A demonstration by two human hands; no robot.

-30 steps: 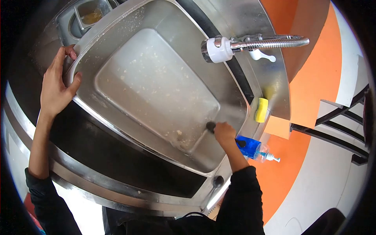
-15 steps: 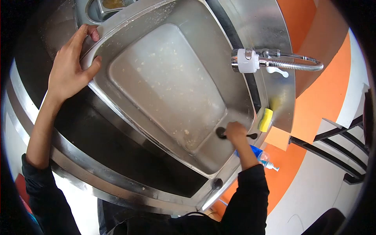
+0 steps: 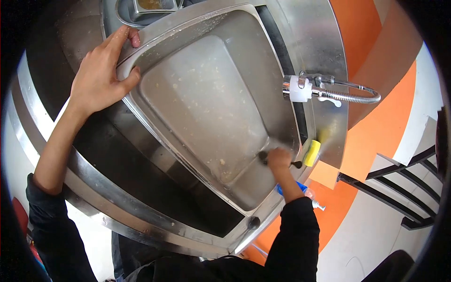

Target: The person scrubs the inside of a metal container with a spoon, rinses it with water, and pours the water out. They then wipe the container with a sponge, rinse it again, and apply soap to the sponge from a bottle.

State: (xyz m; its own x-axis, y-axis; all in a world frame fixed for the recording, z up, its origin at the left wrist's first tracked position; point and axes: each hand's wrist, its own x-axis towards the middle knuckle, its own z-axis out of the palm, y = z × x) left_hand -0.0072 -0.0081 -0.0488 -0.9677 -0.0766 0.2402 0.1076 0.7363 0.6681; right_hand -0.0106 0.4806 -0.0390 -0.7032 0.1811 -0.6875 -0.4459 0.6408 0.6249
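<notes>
A large metal pan [image 3: 202, 103] with pale food bits on its bottom lies tilted across the sink. At its upper left corner, my left hand [image 3: 101, 73] grips the rim, with the thumb on the near side and the fingers over the far side. My right hand [image 3: 279, 159] is closed round the middle of a dark brush [image 3: 296, 164] at the pan's lower right end. One dark end of the brush touches the pan's inner wall area; the other sticks out to the right of my fist.
A chrome faucet [image 3: 300, 88] with a coiled hose stands at the right. A yellow sponge [image 3: 312, 153] and a blue bottle [image 3: 303, 190] are beside the pan's right end. Smaller metal containers [image 3: 152, 5] sit at the top. Black rails [image 3: 390, 190] stand at the far right.
The view has shifted, so the pan's left end and my left hand appear farther right and the faucet slightly lower. Both hands keep their holds, and my right hand is blurred.
</notes>
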